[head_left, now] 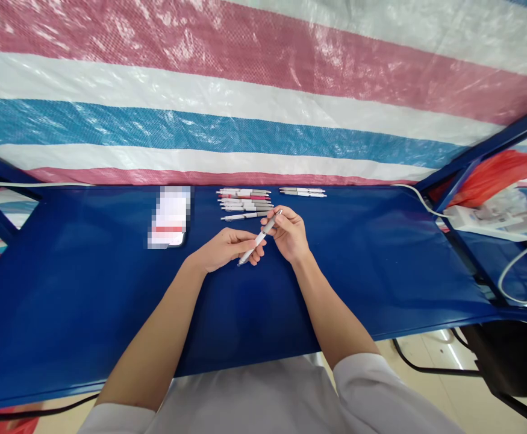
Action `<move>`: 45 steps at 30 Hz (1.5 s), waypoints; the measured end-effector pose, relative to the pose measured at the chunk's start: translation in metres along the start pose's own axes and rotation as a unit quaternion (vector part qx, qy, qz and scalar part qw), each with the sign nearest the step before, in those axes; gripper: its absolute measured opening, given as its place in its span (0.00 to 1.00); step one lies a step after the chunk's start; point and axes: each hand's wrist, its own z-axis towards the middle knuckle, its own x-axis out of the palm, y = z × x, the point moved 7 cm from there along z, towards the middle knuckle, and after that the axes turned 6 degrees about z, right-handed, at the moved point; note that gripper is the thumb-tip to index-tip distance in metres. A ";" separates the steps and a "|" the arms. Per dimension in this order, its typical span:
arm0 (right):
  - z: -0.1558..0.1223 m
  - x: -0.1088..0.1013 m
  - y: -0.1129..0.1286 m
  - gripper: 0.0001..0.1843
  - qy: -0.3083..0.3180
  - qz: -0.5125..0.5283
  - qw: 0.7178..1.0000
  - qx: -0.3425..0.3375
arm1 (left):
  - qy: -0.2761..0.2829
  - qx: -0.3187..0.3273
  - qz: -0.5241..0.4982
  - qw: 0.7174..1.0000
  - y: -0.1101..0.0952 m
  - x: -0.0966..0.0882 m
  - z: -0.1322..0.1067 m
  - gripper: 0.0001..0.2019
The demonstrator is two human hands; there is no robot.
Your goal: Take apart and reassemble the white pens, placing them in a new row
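Between my two hands a white pen with a grey grip [258, 240] is held at a slant, its grey tip end up to the right. My left hand [227, 248] pinches the white barrel near its lower end. Around the grey grip by the tip, the fingers of my right hand [290, 234] are closed. Just beyond my hands lies a row of several pens [245, 202], mostly white and grey, one of them red. A smaller group of pens [303, 192] rests to the right of that row.
A phone-like object [170, 217], blurred out, lies on the blue table [87, 289] to the left. A striped plastic sheet [245, 96] hangs behind. At the right are a red plastic bag [493, 178], a white power strip [484, 224] and a black chair [511, 355].
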 end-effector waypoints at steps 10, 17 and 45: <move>0.006 -0.007 -0.001 0.13 -0.051 0.003 0.998 -0.038 | -0.114 0.036 0.127 0.985 -0.003 -0.013 0.003 0.16; 0.004 -0.011 0.001 0.14 -0.109 -0.015 0.992 -0.061 | -0.157 0.064 0.140 0.975 -0.003 -0.014 0.005 0.16; 0.002 -0.008 0.005 0.16 -0.098 -0.017 0.993 -0.066 | -0.196 0.099 0.246 0.944 -0.011 -0.014 0.002 0.13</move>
